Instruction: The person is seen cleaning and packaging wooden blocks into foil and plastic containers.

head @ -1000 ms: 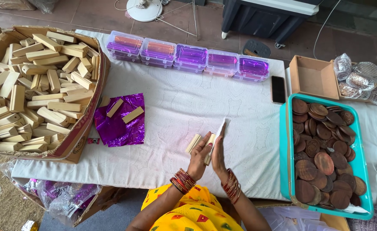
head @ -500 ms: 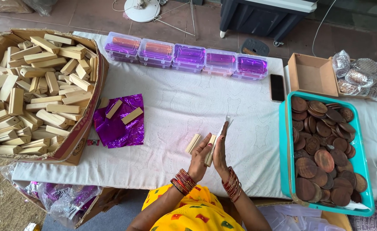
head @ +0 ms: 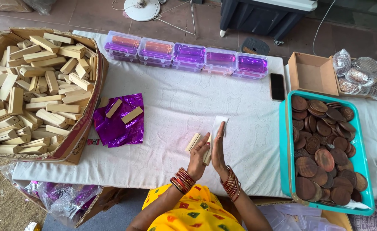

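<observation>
While both hands are meeting over the white cloth of the table (head: 171, 107), the left hand (head: 198, 157) is curling its fingers round one small pale wooden block (head: 207, 155), with a second block (head: 192, 143) lying on the cloth just beside it at the fingertips. Right hand (head: 218, 150): standing flat and upright, palm pressing against the held block from the other side, fingers straight and not closing; a thin white sheet (head: 219, 124) is rising from the fingertips, though whether it is being pinched or only resting there cannot be told. Red bangles are sitting on both wrists.

Surroundings, by position:
- Far left: large cardboard box (head: 82, 141), heaping with loose pale wooden blocks of the same kind.
- Beside that box: crumpled purple foil sheet (head: 118, 128), two more blocks lying on it.
- Back edge of the table: row of five clear lidded plastic boxes (head: 188, 55), purple and orange contents showing through.
- Right of the row: black phone (head: 277, 86) lying flat, then a small open cardboard carton (head: 310, 72).
- Right side: teal tray (head: 284, 149), holding many brown wooden discs (head: 325, 158), well apart from the hands.
- Below the table, left: clear bag with purple foil (head: 64, 199).
</observation>
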